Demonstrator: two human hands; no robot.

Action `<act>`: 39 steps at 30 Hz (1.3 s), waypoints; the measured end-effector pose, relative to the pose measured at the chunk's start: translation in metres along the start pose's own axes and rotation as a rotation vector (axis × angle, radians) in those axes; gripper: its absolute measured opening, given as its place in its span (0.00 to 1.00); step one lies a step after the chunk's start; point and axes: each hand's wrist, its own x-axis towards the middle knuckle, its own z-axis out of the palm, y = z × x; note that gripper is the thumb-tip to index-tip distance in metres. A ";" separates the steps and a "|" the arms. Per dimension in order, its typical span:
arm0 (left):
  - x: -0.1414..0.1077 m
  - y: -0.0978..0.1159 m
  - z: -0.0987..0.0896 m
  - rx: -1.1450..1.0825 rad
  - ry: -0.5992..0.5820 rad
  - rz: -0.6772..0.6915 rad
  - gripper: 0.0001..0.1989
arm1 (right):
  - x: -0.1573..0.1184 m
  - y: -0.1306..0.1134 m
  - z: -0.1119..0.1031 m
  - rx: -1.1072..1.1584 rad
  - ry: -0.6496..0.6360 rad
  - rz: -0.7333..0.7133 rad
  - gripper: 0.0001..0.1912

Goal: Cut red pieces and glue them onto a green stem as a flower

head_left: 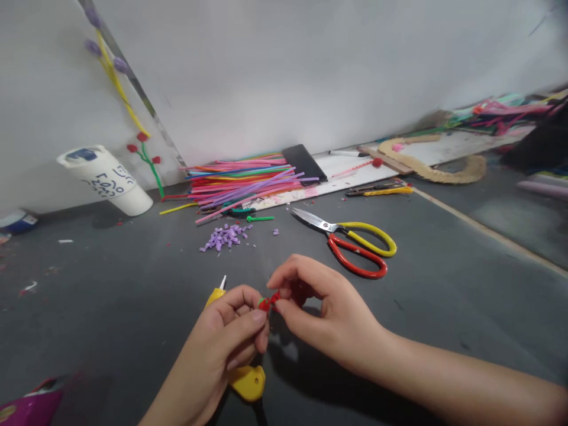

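My left hand [222, 337]: fingertips closed on small red-and-green piece [264, 304], near centre | my right hand [335, 310]: pinching its red end | yellow glue gun [248, 383]: beneath left hand (tip pokes out) | scissors [327, 226]: beyond right hand | purple bits [224, 237]: far, left of scissors

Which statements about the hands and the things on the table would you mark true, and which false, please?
1. The left hand and right hand both hold a small red item. True.
2. The scissors have two blue handles. False: one is yellow, one red.
3. The cut purple pieces lie nearer the hands than the bundle of colored stems. True.
4. The white cup is right of the bundle. False: it is left.
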 end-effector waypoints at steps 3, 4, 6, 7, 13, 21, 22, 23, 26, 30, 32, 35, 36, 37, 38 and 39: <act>-0.001 -0.002 -0.003 0.002 -0.025 0.033 0.06 | 0.001 -0.002 0.000 0.028 -0.064 0.003 0.10; -0.001 -0.002 -0.003 -0.006 -0.029 0.040 0.06 | 0.000 -0.002 0.000 0.029 -0.078 -0.001 0.10; -0.002 -0.003 -0.003 -0.025 -0.033 0.050 0.06 | 0.000 -0.003 0.002 0.020 -0.085 -0.015 0.09; -0.002 -0.003 -0.002 -0.030 -0.034 0.054 0.06 | 0.000 -0.003 0.002 0.014 -0.079 -0.022 0.08; 0.000 -0.006 -0.002 0.007 -0.016 0.071 0.08 | 0.000 -0.004 0.004 0.005 -0.055 -0.009 0.06; 0.001 -0.006 0.000 0.077 0.041 0.159 0.08 | 0.000 -0.001 0.003 -0.037 -0.025 -0.015 0.07; 0.001 -0.006 0.000 0.083 0.049 0.182 0.07 | -0.001 0.000 0.003 -0.048 -0.020 -0.028 0.07; 0.000 -0.006 -0.001 0.088 0.058 0.202 0.07 | -0.001 0.000 0.004 -0.060 -0.013 -0.042 0.07; 0.000 -0.007 -0.003 0.093 0.075 0.229 0.04 | -0.001 0.000 0.004 -0.089 -0.010 -0.080 0.06; -0.001 -0.007 -0.004 0.073 0.070 0.204 0.04 | -0.002 0.001 0.004 -0.119 -0.013 -0.110 0.06; -0.001 -0.006 -0.003 0.068 0.057 0.194 0.04 | -0.002 0.001 0.004 -0.121 -0.018 -0.104 0.07; 0.001 -0.005 -0.002 0.064 0.038 0.176 0.05 | -0.003 0.000 0.004 -0.124 -0.019 -0.105 0.07; 0.001 -0.005 -0.002 0.060 0.042 0.169 0.06 | -0.003 0.000 0.004 -0.126 -0.017 -0.112 0.07; 0.002 -0.005 -0.002 0.059 0.048 0.159 0.06 | -0.003 0.000 0.004 -0.127 -0.014 -0.119 0.07; 0.002 -0.005 -0.002 0.058 0.055 0.151 0.06 | -0.003 -0.001 0.004 -0.129 -0.012 -0.127 0.07; 0.002 -0.005 -0.002 0.058 0.060 0.143 0.07 | -0.003 -0.001 0.004 -0.130 -0.011 -0.131 0.07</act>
